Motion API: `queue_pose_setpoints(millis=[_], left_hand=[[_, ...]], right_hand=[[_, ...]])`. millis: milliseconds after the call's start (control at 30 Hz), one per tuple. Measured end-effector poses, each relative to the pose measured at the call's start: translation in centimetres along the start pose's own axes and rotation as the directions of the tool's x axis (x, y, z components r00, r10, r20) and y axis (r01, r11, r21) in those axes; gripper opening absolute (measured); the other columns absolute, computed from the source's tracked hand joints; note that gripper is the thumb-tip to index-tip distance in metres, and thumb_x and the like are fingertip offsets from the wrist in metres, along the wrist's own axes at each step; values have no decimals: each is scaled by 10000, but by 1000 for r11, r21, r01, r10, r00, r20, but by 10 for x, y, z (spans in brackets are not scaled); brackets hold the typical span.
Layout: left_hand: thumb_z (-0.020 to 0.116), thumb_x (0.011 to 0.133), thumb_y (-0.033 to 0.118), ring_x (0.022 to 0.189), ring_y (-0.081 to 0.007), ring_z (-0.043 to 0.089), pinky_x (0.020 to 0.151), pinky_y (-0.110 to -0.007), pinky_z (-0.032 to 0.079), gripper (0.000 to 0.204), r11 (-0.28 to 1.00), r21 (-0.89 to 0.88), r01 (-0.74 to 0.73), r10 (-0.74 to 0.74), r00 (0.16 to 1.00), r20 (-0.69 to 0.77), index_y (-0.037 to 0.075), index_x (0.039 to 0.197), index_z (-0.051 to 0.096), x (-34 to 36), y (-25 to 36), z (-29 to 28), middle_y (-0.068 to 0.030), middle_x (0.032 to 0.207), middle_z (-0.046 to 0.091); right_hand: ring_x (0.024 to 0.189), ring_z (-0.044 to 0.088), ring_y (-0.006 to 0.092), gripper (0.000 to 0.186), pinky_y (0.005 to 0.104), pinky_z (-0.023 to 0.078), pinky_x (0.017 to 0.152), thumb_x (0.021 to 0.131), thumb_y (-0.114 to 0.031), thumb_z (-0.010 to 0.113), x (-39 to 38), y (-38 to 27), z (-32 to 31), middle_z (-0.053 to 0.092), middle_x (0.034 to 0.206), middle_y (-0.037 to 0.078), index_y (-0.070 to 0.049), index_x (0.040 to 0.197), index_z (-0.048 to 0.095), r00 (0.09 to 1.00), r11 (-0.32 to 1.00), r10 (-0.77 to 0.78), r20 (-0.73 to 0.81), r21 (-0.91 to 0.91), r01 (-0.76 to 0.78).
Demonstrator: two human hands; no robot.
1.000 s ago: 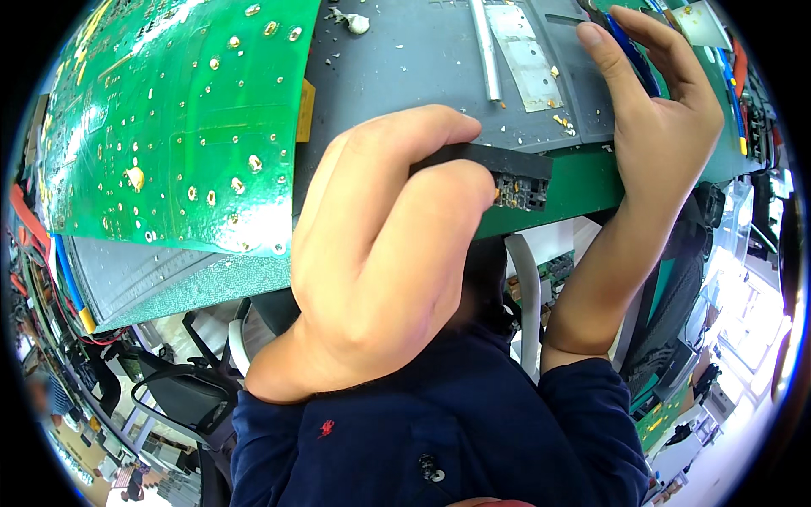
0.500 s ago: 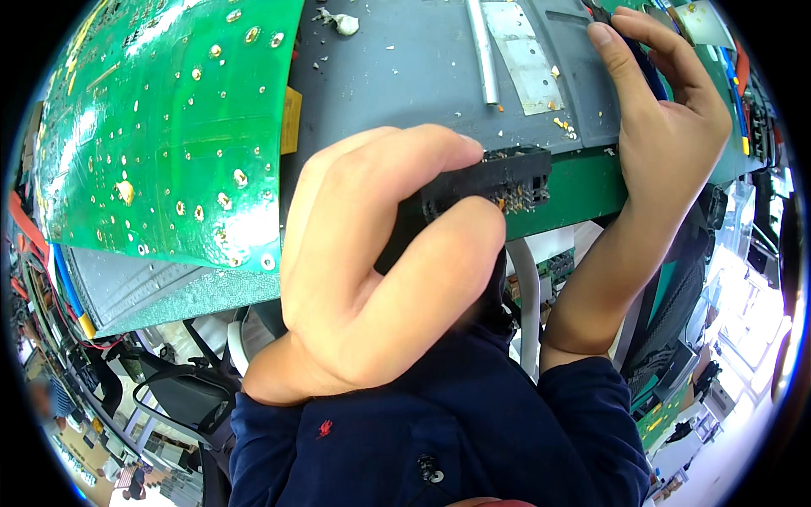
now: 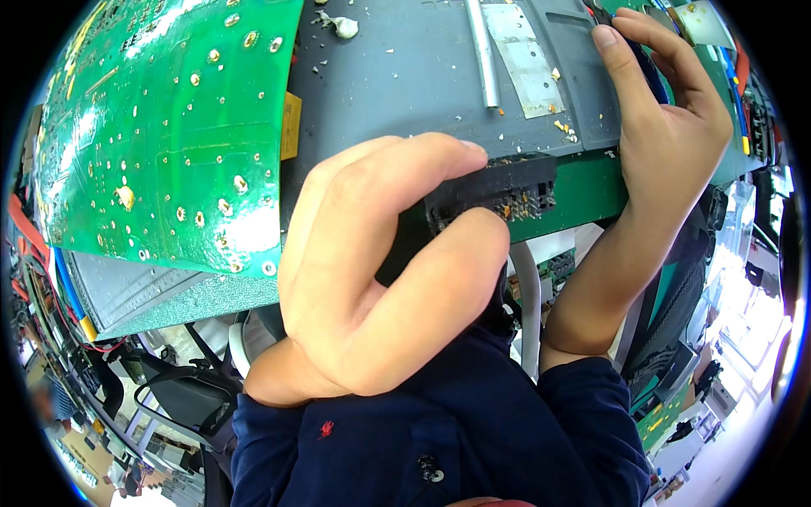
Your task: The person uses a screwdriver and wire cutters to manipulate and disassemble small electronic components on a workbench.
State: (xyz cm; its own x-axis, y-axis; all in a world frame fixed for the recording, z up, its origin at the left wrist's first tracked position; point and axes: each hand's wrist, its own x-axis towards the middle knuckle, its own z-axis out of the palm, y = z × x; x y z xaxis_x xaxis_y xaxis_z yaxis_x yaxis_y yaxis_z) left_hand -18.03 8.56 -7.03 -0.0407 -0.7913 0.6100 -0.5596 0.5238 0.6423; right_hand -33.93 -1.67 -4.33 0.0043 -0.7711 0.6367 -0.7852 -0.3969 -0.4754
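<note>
My left hand [image 3: 338, 262] is bent round a black plastic connector [image 3: 528, 177] with rows of metal pins, gripping it between thumb and fingers. The connector is held over the table's near edge, with its pins on the side toward my body. Orange bits cling among the pins. At the upper right, my right hand [image 3: 672, 135] is closed round a dark-handled tool [image 3: 650, 74]. Most of that tool is hidden by the fingers, so its kind cannot be made out. The two hands are well apart.
A large green circuit board [image 3: 169, 144] covers the table's left part, with a yellow block [image 3: 291, 125] by its right edge. On the grey mat [image 3: 389, 93] lie a metal rod [image 3: 483, 55], a perforated metal strip [image 3: 525, 63], a whitish lump [image 3: 342, 26] and scattered crumbs. A chair [image 3: 190, 393] stands lower left.
My left hand has shifted slightly down toward my body, and the connector has moved down and a little right with it. My right hand has barely moved.
</note>
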Motion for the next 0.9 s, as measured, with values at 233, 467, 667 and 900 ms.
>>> queue_pose_setpoints(millis=[233, 467, 667, 900], left_hand=[[783, 666, -150, 849, -282, 665, 696, -300, 537, 376, 1000, -14, -25, 24, 1000, -11, 46, 928, 598, 1, -2, 3, -239, 1057, 685], [805, 689, -105, 843, -282, 657, 686, -304, 534, 300, 1000, 5, -24, 24, 999, -31, 26, 896, 633, 1, -2, 4, -218, 1047, 666], [801, 662, -32, 827, -304, 637, 665, -345, 514, 239, 997, 26, -69, 69, 998, -9, 52, 843, 670, 1, -4, 2, -158, 1015, 654], [776, 681, -52, 804, -308, 627, 657, -348, 515, 259, 996, 61, -59, 63, 996, -60, 43, 889, 654, 4, 4, 1, -156, 1010, 638]], right_hand=[[887, 643, 165, 118, 270, 478, 856, 768, 56, 733, -4, 16, 5, 696, 914, 101, 60, 847, 646, 995, 993, -73, -71, 89, 79], [1018, 667, 144, 237, 283, 479, 957, 836, -67, 769, -1, 48, -10, 734, 1115, 54, -53, 1071, 740, 994, 998, -25, 111, 59, 18], [1000, 675, 200, 223, 307, 498, 930, 788, 0, 738, 1, 32, -10, 721, 1058, 91, -33, 1006, 709, 998, 991, 45, 43, 126, -50], [1055, 672, 236, 179, 335, 500, 948, 794, -21, 781, 3, 31, -12, 719, 1118, 128, 0, 956, 708, 999, 987, -32, -18, 154, 35]])
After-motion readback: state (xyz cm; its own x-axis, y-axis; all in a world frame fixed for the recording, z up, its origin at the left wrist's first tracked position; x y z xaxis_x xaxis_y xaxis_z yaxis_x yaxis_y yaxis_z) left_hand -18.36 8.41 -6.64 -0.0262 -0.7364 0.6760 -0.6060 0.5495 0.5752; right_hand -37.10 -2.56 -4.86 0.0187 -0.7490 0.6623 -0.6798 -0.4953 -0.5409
